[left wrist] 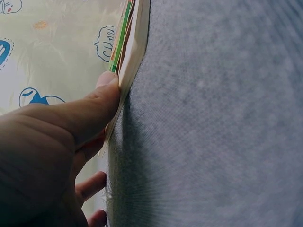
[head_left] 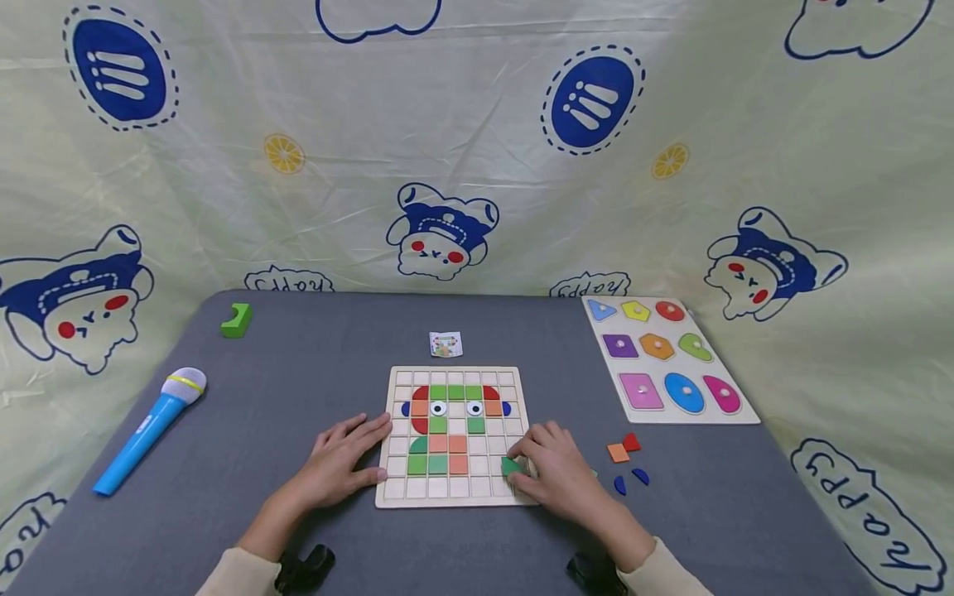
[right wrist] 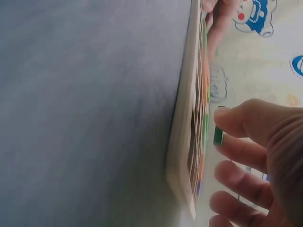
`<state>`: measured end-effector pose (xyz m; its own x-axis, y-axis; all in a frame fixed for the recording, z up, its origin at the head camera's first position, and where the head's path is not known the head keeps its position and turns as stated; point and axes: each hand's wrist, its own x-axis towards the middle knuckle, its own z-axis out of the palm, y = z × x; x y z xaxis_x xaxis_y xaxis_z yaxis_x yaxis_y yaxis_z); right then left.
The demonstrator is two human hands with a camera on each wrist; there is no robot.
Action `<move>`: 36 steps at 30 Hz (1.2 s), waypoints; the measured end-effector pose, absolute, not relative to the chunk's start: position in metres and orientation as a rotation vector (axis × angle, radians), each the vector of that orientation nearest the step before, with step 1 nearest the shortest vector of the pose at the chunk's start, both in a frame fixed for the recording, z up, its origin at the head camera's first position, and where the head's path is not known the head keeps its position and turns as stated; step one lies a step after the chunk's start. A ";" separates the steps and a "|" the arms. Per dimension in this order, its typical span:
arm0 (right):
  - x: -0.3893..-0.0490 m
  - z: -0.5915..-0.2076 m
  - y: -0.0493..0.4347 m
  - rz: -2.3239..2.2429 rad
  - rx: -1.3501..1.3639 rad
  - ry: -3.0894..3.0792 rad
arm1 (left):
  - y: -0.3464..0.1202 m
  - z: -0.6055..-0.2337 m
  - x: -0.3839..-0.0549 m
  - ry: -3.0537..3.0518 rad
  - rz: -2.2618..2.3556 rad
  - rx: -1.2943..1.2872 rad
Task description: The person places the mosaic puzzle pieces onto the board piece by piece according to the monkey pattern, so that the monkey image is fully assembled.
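Observation:
A wooden grid board (head_left: 477,492) lies on the grey table, several of its squares filled with red, orange and green pieces, two eye pieces and blue half circles. My left hand (head_left: 346,459) rests at the board's left edge, fingers spread, thumb (left wrist: 108,82) against the rim in the left wrist view. Over the board's lower right corner, my right hand (head_left: 555,472) pinches a dark green piece (head_left: 511,466) between thumb and index finger. In the right wrist view this green piece (right wrist: 218,135) shows edge-on, apart from the board, the other fingers loosely bent.
Right of the board lie an orange square (head_left: 618,453), a red piece (head_left: 631,442) and two blue half circles (head_left: 620,485). Behind them is a shape puzzle board (head_left: 607,397). A small picture card (head_left: 445,344), a blue microphone (head_left: 152,430) and a green block (head_left: 237,321) also lie there.

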<state>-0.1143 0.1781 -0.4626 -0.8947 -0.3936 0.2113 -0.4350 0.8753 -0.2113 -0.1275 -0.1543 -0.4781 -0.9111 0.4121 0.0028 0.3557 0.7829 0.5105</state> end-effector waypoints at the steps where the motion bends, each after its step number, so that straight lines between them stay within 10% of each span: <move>1: -0.116 -0.463 0.174 0.376 0.650 -2.884 | -0.154 -0.478 -0.128 2.864 0.785 0.622; 36: -0.128 -0.468 0.139 0.345 0.755 -2.858 | -0.154 -0.477 -0.126 2.871 0.798 0.644</move>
<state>-0.1280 0.1390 -0.4683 -0.8586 -0.4648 0.2165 -0.5029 0.8455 -0.1795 -0.1263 -0.1541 -0.4772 -0.9067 0.4210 0.0234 0.3727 0.7742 0.5116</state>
